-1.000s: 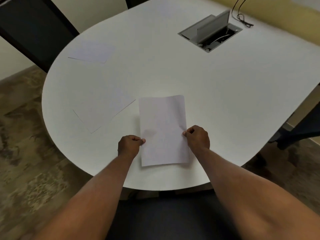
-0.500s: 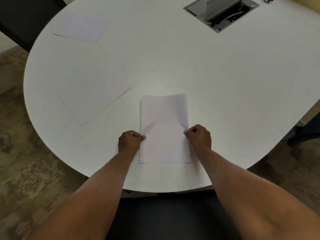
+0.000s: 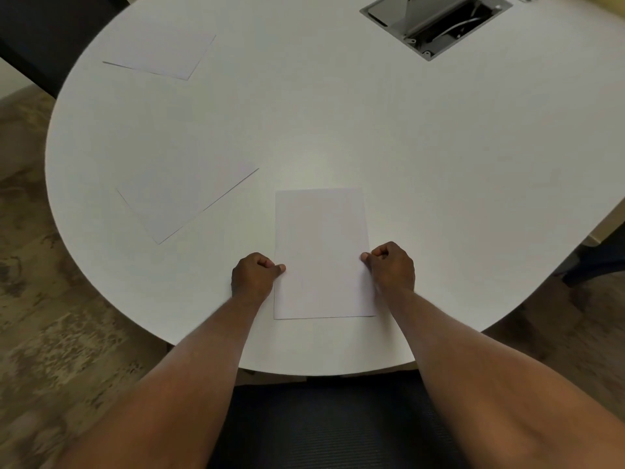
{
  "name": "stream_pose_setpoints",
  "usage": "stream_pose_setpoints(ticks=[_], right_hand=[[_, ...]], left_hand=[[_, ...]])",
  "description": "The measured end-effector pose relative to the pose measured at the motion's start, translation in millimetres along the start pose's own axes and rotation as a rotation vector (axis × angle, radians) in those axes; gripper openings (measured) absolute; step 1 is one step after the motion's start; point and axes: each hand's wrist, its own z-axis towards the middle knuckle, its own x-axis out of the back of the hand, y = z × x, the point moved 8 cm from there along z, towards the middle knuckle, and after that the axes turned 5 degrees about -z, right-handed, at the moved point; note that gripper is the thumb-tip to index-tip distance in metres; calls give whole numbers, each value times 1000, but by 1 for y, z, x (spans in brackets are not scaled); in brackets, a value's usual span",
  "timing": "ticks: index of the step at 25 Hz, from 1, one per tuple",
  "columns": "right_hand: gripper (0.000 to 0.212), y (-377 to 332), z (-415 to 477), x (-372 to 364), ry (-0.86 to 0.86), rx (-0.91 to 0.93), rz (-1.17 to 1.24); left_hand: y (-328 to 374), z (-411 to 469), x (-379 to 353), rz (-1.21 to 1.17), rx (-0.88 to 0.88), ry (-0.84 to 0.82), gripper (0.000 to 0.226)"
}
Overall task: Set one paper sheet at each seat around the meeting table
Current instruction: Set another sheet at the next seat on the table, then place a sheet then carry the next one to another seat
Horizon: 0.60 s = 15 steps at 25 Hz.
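A white paper sheet (image 3: 321, 245) lies flat on the white meeting table (image 3: 439, 184), straight in front of me near the rounded end. My left hand (image 3: 254, 274) pinches its left edge and my right hand (image 3: 392, 265) pinches its right edge, both with fingers curled. A second sheet (image 3: 184, 198) lies at an angle to the left, and a third sheet (image 3: 162, 52) rests at the far left near the table's rim.
An open cable box (image 3: 436, 22) is set into the tabletop at the far right. A dark chair seat (image 3: 324, 424) sits just below the table's near edge. Another dark chair (image 3: 47, 32) stands at the far left; patterned floor surrounds the table.
The sheet, curled and tilted a second ago, now lies flat and square on the table. My hands stay at its edges. The view has tipped downward.
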Motion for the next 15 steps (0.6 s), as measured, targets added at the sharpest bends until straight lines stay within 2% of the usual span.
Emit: stream_pose_setpoints(ticks=[4, 7, 10, 15], right_hand=[[24, -2, 0, 5, -51, 52, -33], [30, -5, -12, 10, -84, 152, -213], [40, -12, -41, 21, -27, 312, -419], [59, -39, -91, 45, 42, 523, -633]], left_hand=[[-1, -8, 7, 11, -7, -4, 35], [2, -21, 15, 129, -54, -34, 44], [18, -43, 28, 264, -158, -39, 48], [47, -92, 50, 384, -313, -14, 52]])
